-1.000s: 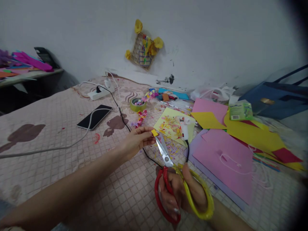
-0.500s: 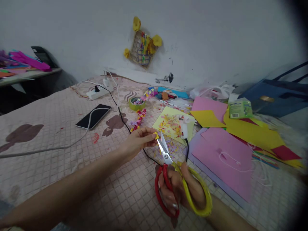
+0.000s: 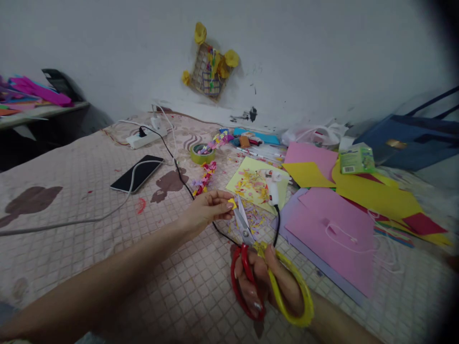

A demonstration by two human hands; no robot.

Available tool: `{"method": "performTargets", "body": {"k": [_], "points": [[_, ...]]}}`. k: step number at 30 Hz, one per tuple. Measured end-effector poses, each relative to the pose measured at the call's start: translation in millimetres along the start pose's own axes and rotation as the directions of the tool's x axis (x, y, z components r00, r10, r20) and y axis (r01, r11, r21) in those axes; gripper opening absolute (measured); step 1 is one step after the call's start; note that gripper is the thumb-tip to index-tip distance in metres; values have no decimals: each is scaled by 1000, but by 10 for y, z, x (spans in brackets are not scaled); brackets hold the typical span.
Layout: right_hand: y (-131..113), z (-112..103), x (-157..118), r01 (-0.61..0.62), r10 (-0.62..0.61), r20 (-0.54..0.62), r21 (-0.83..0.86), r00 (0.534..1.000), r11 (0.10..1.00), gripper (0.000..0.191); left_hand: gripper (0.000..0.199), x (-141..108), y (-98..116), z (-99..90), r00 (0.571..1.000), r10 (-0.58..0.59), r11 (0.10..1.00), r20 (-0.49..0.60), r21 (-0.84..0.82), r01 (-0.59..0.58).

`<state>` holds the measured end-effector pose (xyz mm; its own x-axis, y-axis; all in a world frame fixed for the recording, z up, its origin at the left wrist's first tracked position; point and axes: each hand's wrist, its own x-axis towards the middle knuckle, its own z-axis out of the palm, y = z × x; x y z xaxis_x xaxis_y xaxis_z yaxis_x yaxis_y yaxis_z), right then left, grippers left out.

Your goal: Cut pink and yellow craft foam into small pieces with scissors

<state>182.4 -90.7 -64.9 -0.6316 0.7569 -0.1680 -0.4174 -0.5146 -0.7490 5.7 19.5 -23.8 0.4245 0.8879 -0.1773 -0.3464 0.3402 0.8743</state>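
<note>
Left hand (image 3: 211, 209) pinches yellow paper (image 3: 233, 204), right hand (image 3: 263, 282) grips scissors (image 3: 245, 234), tape roll (image 3: 202, 159) encircles paper bits (image 3: 204, 150)

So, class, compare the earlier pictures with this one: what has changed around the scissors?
The left hand has eased slightly right, bringing the yellow paper piece closer to the pivot of the scissors. Less of the piece shows past the fingers. Nothing was newly grasped or released: the right hand still holds the scissors. The hot glue gun and tape roll stayed put.
</note>
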Motion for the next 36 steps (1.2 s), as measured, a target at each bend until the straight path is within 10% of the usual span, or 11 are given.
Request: {"method": "performTargets", "body": {"k": [36], "points": [[65,69,-98,-21,8,-123,-104,992,994,55,38,25,65,-36,998,-2,1000,62,11,1]]}}
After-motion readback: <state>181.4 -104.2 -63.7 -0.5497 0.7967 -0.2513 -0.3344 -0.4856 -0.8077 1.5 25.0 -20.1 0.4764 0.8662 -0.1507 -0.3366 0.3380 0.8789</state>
